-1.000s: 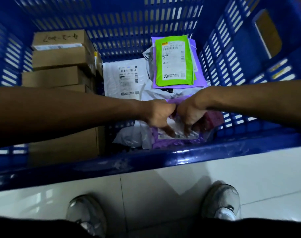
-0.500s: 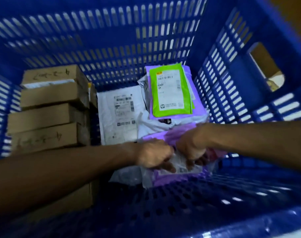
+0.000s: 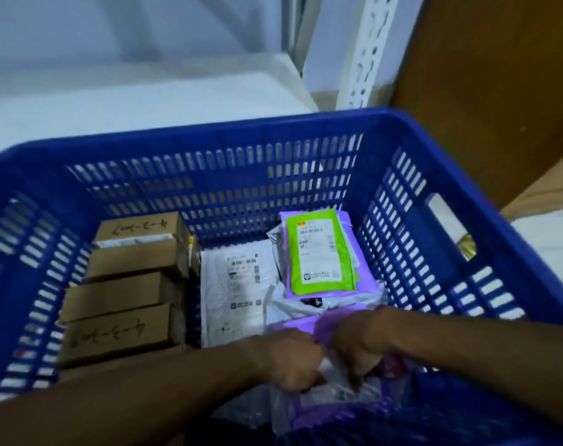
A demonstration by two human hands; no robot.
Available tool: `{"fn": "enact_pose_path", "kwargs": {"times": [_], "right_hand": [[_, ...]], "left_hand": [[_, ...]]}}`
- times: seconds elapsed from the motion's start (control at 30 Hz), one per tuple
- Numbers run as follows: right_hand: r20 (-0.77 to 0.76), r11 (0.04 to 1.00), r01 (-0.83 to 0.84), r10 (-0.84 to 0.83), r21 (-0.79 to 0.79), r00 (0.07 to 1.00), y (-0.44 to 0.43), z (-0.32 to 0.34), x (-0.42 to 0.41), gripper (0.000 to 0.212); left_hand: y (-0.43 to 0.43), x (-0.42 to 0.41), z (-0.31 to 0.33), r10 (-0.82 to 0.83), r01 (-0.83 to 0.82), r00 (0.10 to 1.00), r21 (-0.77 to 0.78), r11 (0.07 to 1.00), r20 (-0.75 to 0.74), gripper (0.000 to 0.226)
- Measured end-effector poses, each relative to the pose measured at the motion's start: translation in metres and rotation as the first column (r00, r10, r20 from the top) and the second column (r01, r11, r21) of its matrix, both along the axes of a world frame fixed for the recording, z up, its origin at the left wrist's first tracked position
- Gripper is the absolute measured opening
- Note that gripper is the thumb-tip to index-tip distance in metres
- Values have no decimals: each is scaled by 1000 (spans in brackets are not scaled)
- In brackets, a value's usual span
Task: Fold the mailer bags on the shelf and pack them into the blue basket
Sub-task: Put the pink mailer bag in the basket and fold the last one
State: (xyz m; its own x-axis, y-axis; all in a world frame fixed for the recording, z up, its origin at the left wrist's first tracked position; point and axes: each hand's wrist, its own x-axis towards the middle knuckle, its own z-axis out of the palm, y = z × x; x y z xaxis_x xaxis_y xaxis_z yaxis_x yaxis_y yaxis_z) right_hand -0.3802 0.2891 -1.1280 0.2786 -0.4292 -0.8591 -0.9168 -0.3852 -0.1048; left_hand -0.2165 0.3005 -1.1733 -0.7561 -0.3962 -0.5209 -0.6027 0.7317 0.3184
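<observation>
1. My left grip (image 3: 289, 358) and right grip (image 3: 359, 352) both pinch a crumpled purple plastic mailer bag (image 3: 338, 397), knuckles nearly touching.
2. The bag lies under them, inside the slotted blue plastic basket (image 3: 209, 130).
3. Beyond my grips lies a green labelled mailer (image 3: 318, 252); brown cardboard boxes (image 3: 119, 297) are stacked left.

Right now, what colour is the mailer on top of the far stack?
Lime green mailer with a white label, clearest in the head view.
</observation>
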Motion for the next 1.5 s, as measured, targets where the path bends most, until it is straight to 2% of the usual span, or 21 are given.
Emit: {"fn": "enact_pose_path", "kwargs": {"times": [0.07, 0.17, 0.23, 0.37, 0.4, 0.57, 0.73, 0.83, 0.9, 1.0, 1.1, 1.23, 1.33, 1.4, 1.5], "right_hand": [[15, 1000, 16, -16, 14, 1000, 1, 4, 4, 35], [-12, 995, -63, 62, -74, 998, -7, 15, 15, 44], [6, 987, -29, 30, -155, 1000, -12, 29, 23, 51], [93, 979, 116, -101, -167, 990, -31, 69, 29, 35], [130, 980, 136, -118, -147, 985, -36, 75, 31, 36], [354, 924, 305, -212, -232, 911, -58, 121, 38, 37], [577, 849, 405, -152, -340, 802, -98, 184, 42, 29], [674, 796, 471, -110, -381, 730, -121, 240, 47, 30], [735, 754, 530, -92, -389, 671, -132, 282, 49, 27], [779, 706, 577, -57, -411, 624, -143, 343, 56, 22], [811, 661, 627, -47, -413, 583, -150, 417, 65, 19], [828, 611, 670, -42, -421, 559, -149, 521, 75, 19], [841, 598, 690, -46, -409, 539, -150, 602, 85, 18], [842, 598, 692, -53, -403, 536, -151, 658, 91, 18], [838, 588, 696, -53, -412, 542, -153, 735, 96, 19]], "left_hand": [[-8, 3, 16, 36, -36, 999, -17, 999, 24, 44], [-19, 11, 43, 78, -77, 996, -30, 997, 51, 51], [-28, 15, 65, 104, -101, 991, -32, 994, 83, 44], [-49, 22, 112, 221, -214, 971, -83, 973, 86, 42], [-54, 25, 123, 257, -249, 964, -110, 962, 72, 42], [-78, 48, 191, 417, -430, 901, -118, 895, -119, 32], [-110, 73, 257, 572, -625, 755, -91, 775, -319, 23], [-124, 86, 313, 644, -702, 613, 58, 710, -457, 21], [-136, 94, 355, 663, -736, 546, 83, 671, -512, 22], [-149, 107, 416, 689, -791, 482, 69, 608, -541, 22], [-150, 117, 494, 714, -812, 419, 121, 571, -560, 22], [-145, 118, 596, 688, -799, 443, 95, 594, -575, 33], [-145, 124, 675, 686, -822, 458, 25, 569, -565, 39], [-146, 129, 730, 689, -832, 452, 11, 555, -566, 38], [-152, 136, 804, 667, -828, 489, -59, 557, -562, 27]]}}
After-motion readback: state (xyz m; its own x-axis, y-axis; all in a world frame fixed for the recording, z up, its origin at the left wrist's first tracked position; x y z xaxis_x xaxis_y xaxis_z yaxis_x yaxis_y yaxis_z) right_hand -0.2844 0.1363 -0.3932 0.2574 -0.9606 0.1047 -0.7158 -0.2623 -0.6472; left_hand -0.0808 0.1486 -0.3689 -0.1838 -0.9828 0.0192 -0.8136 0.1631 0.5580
